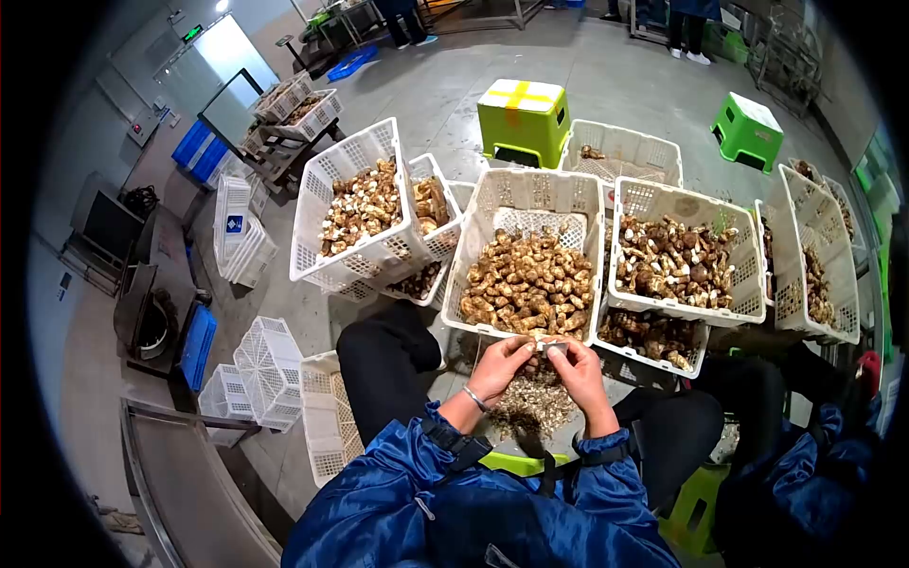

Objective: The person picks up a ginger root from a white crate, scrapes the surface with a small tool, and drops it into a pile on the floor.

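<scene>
My left hand (500, 367) is closed with its fingertips on a small pale-and-brown mushroom (539, 337), partly hidden by the fingers. Close against it, my right hand (579, 374) pinches a small grey blade (556, 347). Both hands meet just over the near rim of a white perforated crate (458, 248), which holds a heap of brown mushrooms (530, 279). Below my hands, a pile of pale and brown trimmings (530, 405) lies between my knees.
A crate of darker mushrooms (684, 260) stands to the right, a tilted one (365, 208) to the left. Green stools (523, 121) sit beyond. Stacked white crates (268, 369) are at the left. Another person's blue sleeve (824, 473) is close at my right; others stand far back.
</scene>
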Motion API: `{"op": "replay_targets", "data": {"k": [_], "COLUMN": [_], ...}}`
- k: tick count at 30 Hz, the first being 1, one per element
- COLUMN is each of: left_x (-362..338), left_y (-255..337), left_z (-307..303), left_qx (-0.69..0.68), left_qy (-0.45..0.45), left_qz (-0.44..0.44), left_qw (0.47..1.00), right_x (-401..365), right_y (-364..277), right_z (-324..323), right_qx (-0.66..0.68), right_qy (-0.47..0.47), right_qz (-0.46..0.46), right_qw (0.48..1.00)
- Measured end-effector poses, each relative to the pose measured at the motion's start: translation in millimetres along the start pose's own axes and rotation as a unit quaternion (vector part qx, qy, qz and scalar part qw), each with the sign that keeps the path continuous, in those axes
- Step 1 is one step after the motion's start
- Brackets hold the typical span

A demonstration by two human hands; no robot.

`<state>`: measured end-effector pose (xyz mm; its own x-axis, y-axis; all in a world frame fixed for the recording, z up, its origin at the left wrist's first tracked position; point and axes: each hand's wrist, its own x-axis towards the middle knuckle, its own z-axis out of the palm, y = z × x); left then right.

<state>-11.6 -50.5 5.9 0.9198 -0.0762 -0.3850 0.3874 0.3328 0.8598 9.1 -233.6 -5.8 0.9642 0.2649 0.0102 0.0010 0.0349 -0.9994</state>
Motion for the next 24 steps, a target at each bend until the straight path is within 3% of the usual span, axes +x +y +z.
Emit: {"op": "replay_targets", "data": {"k": [1, 3, 7, 8, 11, 16, 19, 20, 23, 24], "left_x": [-0.2, -1.5, 1.4, 7.9, 4.9, 10.3, 15.0, 22.4, 12.2, 19.2], "left_y": [1.0, 1.9, -5.3, -16.5, -11.2, -21.1, -24.2, -34.5, -16.9, -24.8], "left_z": [-0.5, 0.0, 3.9, -2.5, -4.0, -9.1, -17.8, -27.6, -12.4, -26.7], "left_qx": [-0.019, -0.058, 0.013, 0.049, -0.047, -0.105, -0.285, -0.33, -0.329, -0.362], "left_qy": [-0.008, -0.025, 0.018, 0.026, -0.03, -0.03, -0.11, -0.167, -0.082, -0.13], "left_qz": [-0.015, -0.047, -0.008, 0.012, -0.033, -0.052, -0.154, -0.183, -0.205, -0.214], "left_qw": [1.0, 0.997, 1.0, 0.998, 0.998, 0.993, 0.94, 0.911, 0.918, 0.898], "right_x": [-0.6, 0.2, -3.6, -4.1, 0.5, -1.2, -1.2, 0.3, 1.1, 1.3], "right_y": [-2.0, -4.7, -7.1, -5.6, 16.2, 1.7, -2.4, 2.7, 11.8, 13.5], "right_z": [-2.3, 4.4, 9.3, 8.7, 5.7, 16.1, 5.5, 6.7, 7.7, 7.5], "right_qx": [0.008, 0.102, 0.022, 0.027, 0.12, -0.049, 0.037, 0.073, 0.071, 0.071], "right_qy": [-0.009, 0.028, 0.024, 0.029, 0.048, 0.072, 0.039, 0.048, 0.068, 0.083], "right_qz": [0.049, 0.044, -0.011, 0.012, 0.078, -0.089, 0.056, 0.037, 0.041, 0.048], "right_qw": [0.999, 0.993, 0.999, 0.999, 0.989, 0.992, 0.997, 0.995, 0.994, 0.993]}}
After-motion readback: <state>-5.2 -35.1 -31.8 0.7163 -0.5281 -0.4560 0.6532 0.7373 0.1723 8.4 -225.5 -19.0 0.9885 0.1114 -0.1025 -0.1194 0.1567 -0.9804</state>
